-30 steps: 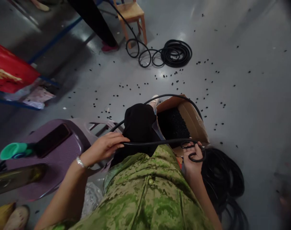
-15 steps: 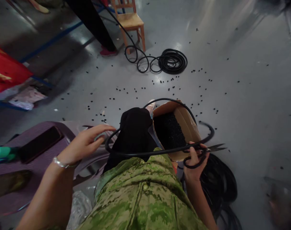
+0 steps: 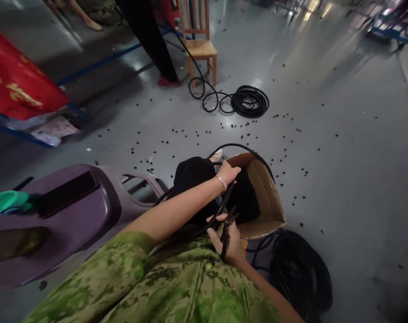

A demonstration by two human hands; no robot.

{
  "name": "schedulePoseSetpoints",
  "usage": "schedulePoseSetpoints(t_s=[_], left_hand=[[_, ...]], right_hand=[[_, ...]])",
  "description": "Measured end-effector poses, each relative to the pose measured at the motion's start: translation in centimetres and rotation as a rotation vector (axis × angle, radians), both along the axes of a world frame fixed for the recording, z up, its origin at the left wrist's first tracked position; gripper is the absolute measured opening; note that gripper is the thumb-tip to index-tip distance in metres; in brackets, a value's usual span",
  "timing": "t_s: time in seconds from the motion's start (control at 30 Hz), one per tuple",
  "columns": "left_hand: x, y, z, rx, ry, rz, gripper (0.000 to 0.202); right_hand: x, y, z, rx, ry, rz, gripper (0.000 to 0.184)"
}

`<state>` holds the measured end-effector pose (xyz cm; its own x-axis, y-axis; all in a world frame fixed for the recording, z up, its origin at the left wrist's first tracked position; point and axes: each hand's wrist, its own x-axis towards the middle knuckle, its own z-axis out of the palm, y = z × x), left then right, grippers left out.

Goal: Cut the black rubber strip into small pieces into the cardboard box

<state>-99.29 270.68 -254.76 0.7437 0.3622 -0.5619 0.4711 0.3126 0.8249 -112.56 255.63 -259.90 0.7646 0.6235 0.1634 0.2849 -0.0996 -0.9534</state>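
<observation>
Over the left side of the box (image 3: 274, 202), the left hand (image 3: 227, 172) grips the black hose (image 3: 223, 205); near it but apart, the right hand (image 3: 233, 245) is wrapped around scissors (image 3: 227, 224). The hose looks light, smooth and springy, so a firm pinch near the blades should stop it curling.

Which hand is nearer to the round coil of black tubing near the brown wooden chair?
The left hand: it is over the open brown cardboard box, with the coil farther ahead. The right hand, holding black scissors, is farther back, by the green camouflage shirt.
</observation>
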Motion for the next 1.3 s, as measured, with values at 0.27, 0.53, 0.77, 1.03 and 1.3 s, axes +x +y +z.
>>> schedulePoseSetpoints(t_s=[0.27, 0.53, 0.77, 1.03, 1.3], left_hand=[[-1.8, 2.1, 0.0, -0.035, -0.276, -0.566, 0.049], [-11.1, 1.5, -3.3, 0.777, -0.356, -0.753, 0.038], [-17.5, 2.9, -2.8, 0.961, -0.371, -0.756, 0.039], [-18.6, 4.4, -1.9, 0.980, -0.317, -0.760, 0.038], [-19.0, 5.7, -0.9, 1.031, -0.275, -0.767, 0.037]], right_hand=[[1.5, -2.5, -0.8, -0.055, 0.172, 0.018, 0.039], [3.8, -8.0, -3.3, -0.174, 0.426, -0.308, 0.047], [5.0, -7.0, -2.9, -0.143, 0.399, -0.150, 0.045], [5.6, -6.4, -1.5, -0.198, 0.293, -0.063, 0.040], [4.7, -6.6, -1.5, -0.308, 0.183, -0.098, 0.037]])
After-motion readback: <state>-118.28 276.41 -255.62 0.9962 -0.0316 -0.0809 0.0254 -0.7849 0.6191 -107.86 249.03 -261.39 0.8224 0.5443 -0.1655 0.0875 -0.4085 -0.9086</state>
